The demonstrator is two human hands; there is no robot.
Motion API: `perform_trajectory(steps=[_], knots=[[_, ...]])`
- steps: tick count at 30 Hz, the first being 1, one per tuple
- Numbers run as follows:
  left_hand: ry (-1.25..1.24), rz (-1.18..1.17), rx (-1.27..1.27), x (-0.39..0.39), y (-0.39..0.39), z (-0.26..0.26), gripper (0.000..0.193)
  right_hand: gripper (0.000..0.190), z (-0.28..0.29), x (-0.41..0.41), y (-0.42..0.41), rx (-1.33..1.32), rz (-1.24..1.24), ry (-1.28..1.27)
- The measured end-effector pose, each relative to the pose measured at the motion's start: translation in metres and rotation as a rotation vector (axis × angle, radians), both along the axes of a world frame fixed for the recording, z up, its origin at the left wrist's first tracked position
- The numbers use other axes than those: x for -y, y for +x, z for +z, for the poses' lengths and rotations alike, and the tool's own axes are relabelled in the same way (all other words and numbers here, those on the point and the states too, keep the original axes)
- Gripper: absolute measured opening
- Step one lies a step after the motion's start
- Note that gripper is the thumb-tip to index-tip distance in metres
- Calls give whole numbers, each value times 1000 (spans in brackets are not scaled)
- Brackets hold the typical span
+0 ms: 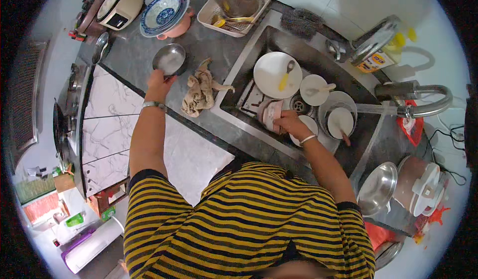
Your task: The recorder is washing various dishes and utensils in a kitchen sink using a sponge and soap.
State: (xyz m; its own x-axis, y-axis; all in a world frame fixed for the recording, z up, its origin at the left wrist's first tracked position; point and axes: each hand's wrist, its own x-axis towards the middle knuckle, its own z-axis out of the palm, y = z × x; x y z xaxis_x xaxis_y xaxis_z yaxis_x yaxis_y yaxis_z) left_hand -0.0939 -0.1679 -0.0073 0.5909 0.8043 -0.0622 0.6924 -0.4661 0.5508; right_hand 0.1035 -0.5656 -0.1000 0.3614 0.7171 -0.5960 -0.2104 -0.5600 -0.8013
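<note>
On the grey countertop, my left hand (161, 81) has its fingers on the near rim of a small metal bowl (171, 59). A crumpled beige cloth (201, 88) lies between that bowl and the sink. Inside the sink, my right hand (293, 124) grips a pinkish block-like item (275, 116), possibly a sponge, its kind not clear, against a bowl partly hidden by it. Around it are a white plate (267, 73) with a yellow-handled spoon (285, 78), a small white bowl with a spoon (313, 88), and a clear round container (345, 99) holding another white bowl.
The faucet (429, 111) reaches over the sink's right side. A perforated tray (231, 27) holds utensils and a pot. Blue-patterned bowls (164, 14) and a rice cooker (121, 10) stand at the back left. A metal basin (378, 189) leans near a lidded pot (414, 182) at right.
</note>
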Motion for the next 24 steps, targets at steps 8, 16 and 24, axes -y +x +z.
perform_trajectory(steps=[8,16,24], knots=[[-243,501,716,44,46,30,16,22,62,57,14,-204,-292,223],[-1151,-447,87,299,184,6,63,20,63,89,42,299,-295,283],[-985,-504,-136,365,247,-41,61,18,43,115,46,303,-261,315]])
